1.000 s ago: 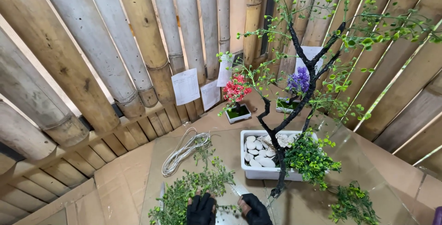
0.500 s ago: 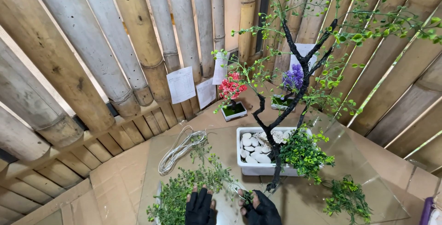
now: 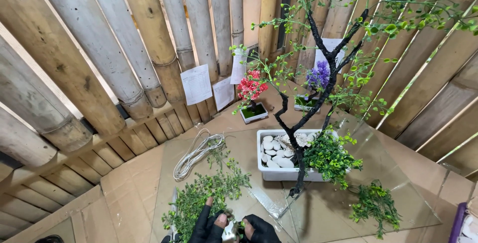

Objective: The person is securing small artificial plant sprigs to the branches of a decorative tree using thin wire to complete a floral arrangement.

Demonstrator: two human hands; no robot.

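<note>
Head view. Both hands, in dark fingerless gloves, meet at the bottom edge of the frame. The left hand (image 3: pixel 210 223) and right hand (image 3: pixel 259 228) are pressed close together, fingers curled round a small sprig (image 3: pixel 230 216); whether each pinches it firmly cannot be told. Loose green foliage (image 3: pixel 209 191) lies on the glass tabletop (image 3: pixel 398 193) just above the hands, beside a coil of white wire (image 3: pixel 196 154). Behind stands a white planter (image 3: pixel 284 161) filled with pale stones, bearing a black-trunked tree (image 3: pixel 321 91) whose upper branches already carry leaves. A dense clump sits at the trunk's base, another bunch (image 3: pixel 373 205) lies apart on the glass. By appearance, the tree is largely dressed; the loose greenery remains unattached. Two small potted flowers, red (image 3: pixel 251 86) and purple (image 3: pixel 317 75), stand against the bamboo wall (image 3: pixel 124 39).
</note>
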